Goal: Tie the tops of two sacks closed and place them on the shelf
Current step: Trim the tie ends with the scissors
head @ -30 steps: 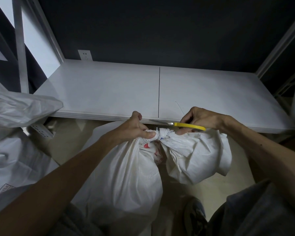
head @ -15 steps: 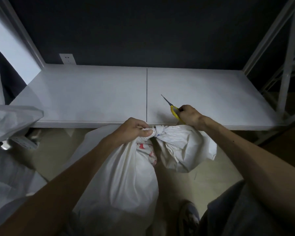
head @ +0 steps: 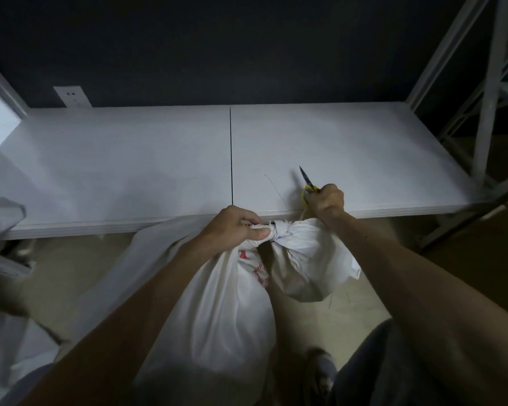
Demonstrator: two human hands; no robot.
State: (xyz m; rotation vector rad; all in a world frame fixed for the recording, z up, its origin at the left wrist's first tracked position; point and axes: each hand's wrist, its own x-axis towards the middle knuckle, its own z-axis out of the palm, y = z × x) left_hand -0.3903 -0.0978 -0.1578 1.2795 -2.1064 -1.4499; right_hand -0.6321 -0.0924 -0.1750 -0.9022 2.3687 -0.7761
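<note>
Sack: A bulging white woven-plastic sack with red print stands on the floor just in front of the shelf. It sits between the person's forearms, its top about level with the shelf's front edge.
Neck: The gathered neck of the sack is bound with turns of pale cord. The loose cloth beyond the binding balloons out to the right and hangs down.
Left hand: The left hand grips the neck just left of the binding, fingers curled over it and thumb laid across its near side.
Right hand: The right hand is fisted round the yellow handles of a pair of scissors, just above the loose cloth at the shelf's front edge.
Scissors: The dark blades lie together and point up and away over the shelf top.
Shelf: A broad white shelf board, split by a dark centre seam, spans the frame.
String: A thin pale offcut of string lies on the board just left of the scissors.
Second sack: Another pale sack shows at the left edge, blurred; whether it sits on the board cannot be told.
Surroundings: A white wall socket is set in the dark back wall and white metal uprights stand at right. A grey shoe rests on the beige floor.
</note>
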